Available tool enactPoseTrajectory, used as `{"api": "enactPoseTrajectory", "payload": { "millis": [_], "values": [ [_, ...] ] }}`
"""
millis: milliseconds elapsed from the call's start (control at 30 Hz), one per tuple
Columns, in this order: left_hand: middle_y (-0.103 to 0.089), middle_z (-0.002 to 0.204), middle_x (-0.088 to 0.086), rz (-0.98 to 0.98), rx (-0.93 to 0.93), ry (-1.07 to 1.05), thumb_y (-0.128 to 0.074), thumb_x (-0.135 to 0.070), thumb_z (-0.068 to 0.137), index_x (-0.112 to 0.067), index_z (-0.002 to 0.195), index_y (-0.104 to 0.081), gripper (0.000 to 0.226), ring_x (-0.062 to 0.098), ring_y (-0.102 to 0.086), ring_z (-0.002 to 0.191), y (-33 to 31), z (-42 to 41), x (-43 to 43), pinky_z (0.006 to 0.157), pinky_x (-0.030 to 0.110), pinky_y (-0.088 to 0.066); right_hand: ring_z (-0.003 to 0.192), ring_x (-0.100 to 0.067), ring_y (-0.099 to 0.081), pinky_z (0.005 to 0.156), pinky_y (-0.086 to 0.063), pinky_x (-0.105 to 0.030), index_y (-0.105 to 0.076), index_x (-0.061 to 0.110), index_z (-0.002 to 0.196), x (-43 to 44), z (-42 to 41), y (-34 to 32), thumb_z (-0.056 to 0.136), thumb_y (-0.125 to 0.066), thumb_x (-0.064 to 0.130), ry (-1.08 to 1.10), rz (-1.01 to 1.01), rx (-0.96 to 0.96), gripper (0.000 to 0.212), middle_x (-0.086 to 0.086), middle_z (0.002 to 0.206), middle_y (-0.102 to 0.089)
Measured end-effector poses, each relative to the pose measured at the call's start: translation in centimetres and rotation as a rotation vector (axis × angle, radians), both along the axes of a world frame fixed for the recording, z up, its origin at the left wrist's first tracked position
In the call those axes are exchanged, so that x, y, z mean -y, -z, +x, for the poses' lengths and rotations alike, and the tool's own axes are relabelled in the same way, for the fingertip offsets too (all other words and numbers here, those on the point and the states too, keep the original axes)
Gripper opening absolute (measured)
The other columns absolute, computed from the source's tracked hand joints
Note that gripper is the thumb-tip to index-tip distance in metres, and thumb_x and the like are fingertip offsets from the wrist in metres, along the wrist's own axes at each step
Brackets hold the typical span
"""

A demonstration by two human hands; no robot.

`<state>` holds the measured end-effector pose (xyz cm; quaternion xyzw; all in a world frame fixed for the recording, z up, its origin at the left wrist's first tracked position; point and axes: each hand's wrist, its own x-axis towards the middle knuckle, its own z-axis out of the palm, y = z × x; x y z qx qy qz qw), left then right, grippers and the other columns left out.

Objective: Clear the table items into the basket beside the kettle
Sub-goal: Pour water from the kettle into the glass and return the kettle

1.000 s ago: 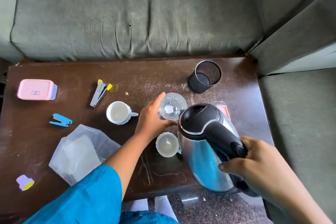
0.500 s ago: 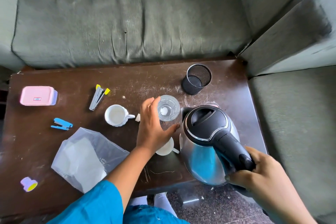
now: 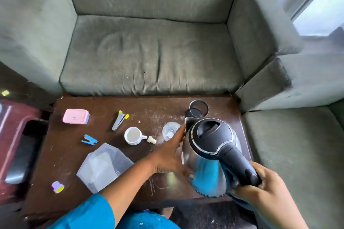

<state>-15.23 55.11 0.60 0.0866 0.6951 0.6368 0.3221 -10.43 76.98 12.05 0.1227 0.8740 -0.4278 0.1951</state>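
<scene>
The black mesh basket stands at the table's far right edge, just behind the kettle's spout. The right hand is wrapped tight round the kettle's black handle. The left hand lies spread against its steel side, fingers stretched out, tips beside the glass. Leftward sit a white cup, a grey clip, a blue stapler, a plastic bag and a pink box, its small label too tiny to read.
</scene>
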Motion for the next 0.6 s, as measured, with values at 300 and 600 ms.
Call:
{"api": "enactPoseTrajectory", "payload": {
  "millis": [300, 600],
  "values": [
    [-0.046, 0.138, -0.010, -0.075, -0.202, -0.335, -0.090, -0.047, 0.035, -0.029, 0.140, -0.024, 0.125, 0.010, -0.040, 0.131, -8.0, 3.0, 7.3, 0.107, 0.047, -0.037, 0.047, -0.011, -0.032, 0.041, -0.025, -0.018, -0.052, 0.004, 0.060, 6.4, -1.2, -6.2, 0.042, -0.066, 0.014, -0.204, -0.216, -0.102, 0.025, 0.005, 0.049, -0.041],
    [-0.050, 0.126, -0.032, -0.169, -0.385, -0.631, -0.094, -0.035, 0.031, -0.047, 0.126, -0.038, 0.111, -0.011, -0.044, 0.119, -11.9, 7.2, 21.8, 0.093, 0.006, -0.036, 0.055, -0.013, -0.035, 0.055, -0.027, -0.031, -0.048, 0.003, 0.066, 20.2, -2.1, -6.9, 0.049, -0.067, 0.013, -0.466, -0.264, -0.128, 0.028, 0.004, 0.055, -0.041]
  ]
}}
